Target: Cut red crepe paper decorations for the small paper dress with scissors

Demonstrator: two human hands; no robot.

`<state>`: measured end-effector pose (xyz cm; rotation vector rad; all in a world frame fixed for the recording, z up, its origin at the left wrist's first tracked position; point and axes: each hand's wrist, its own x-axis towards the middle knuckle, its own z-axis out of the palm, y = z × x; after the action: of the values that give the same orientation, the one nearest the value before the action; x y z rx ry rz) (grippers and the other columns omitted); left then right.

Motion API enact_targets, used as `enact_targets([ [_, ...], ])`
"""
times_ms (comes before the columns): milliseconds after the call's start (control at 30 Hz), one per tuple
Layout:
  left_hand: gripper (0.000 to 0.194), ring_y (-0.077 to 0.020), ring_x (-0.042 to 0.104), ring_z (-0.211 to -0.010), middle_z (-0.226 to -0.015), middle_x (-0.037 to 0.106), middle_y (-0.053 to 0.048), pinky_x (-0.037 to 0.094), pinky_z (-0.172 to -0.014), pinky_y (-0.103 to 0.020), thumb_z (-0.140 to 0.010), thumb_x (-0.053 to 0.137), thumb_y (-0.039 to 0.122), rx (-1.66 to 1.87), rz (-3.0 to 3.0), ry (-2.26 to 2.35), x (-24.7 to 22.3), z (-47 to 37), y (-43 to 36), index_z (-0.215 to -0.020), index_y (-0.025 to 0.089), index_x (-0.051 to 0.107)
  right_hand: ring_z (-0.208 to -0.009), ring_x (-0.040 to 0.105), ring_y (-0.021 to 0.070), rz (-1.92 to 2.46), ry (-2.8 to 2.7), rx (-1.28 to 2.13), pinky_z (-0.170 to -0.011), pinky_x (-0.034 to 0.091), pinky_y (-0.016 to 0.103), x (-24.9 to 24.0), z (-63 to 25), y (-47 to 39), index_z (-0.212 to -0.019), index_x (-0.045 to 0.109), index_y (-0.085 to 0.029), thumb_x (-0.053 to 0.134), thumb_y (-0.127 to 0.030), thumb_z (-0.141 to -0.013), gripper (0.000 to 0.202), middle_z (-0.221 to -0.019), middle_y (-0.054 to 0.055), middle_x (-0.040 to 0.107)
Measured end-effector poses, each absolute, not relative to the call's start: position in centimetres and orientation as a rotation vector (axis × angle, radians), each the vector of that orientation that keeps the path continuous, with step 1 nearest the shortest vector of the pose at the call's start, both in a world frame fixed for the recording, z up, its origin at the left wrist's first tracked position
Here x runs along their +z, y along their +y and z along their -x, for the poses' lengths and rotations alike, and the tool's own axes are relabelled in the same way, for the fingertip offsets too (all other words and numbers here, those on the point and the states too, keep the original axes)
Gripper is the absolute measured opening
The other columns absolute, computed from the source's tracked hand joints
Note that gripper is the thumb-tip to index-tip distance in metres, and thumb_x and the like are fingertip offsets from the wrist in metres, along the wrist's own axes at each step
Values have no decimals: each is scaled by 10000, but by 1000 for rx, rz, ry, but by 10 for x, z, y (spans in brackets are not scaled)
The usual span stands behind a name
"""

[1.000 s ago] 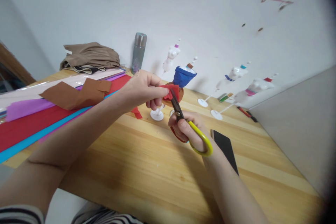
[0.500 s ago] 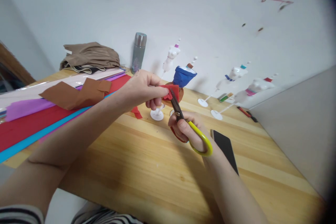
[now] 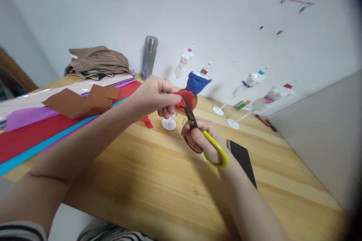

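Between thumb and fingers, my left hand (image 3: 160, 96) pinches a small piece of red paper (image 3: 188, 96); whether it is crepe paper or cloth I cannot tell for sure. My right hand (image 3: 202, 139) is closed round the yellow handles of a pair of scissors (image 3: 215, 150). Their dark blades lie against the red piece, right beside my left fingertips. Just behind it stands a small dress form (image 3: 199, 81) in a blue top and brown lower part, partly hidden by my hands. A red scrap (image 3: 147, 121) lies on the table below my left wrist.
More white dress forms (image 3: 253, 79) stand along the wall, with a grey flask (image 3: 149, 57). Coloured sheets (image 3: 70, 130), brown pieces (image 3: 85, 102) and folded brown cloth (image 3: 98, 60) lie left. A black phone (image 3: 242, 160) rests beside my right wrist on the wooden table (image 3: 158, 180).
Almost nothing differs. Both hands, the scissors and the red paper keep their places; the view has shifted very slightly.
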<state>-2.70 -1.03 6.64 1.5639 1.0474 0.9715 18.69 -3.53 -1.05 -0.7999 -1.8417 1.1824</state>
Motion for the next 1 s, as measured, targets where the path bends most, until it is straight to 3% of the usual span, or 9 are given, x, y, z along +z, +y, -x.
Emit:
enact_targets([
  [733,222,-82,600,-435,-497,660,-2,490,-457,-157,-730,654,87,965,-1534,1005,67,27,-11,-515,138,650,-464,305,99,708,-1839,1221,-427,229,259,-18,-193,-30,-766,555,-221,613,-618,-990,459,-565,-65,385],
  [1000,232,-86,597,-430,-493,657,-7,491,-451,-161,-732,654,88,944,-1535,1031,68,26,-12,-507,140,643,-465,308,103,756,-1823,1225,-432,221,266,-16,-192,-31,-748,553,-223,623,-677,-955,505,-560,-60,385],
])
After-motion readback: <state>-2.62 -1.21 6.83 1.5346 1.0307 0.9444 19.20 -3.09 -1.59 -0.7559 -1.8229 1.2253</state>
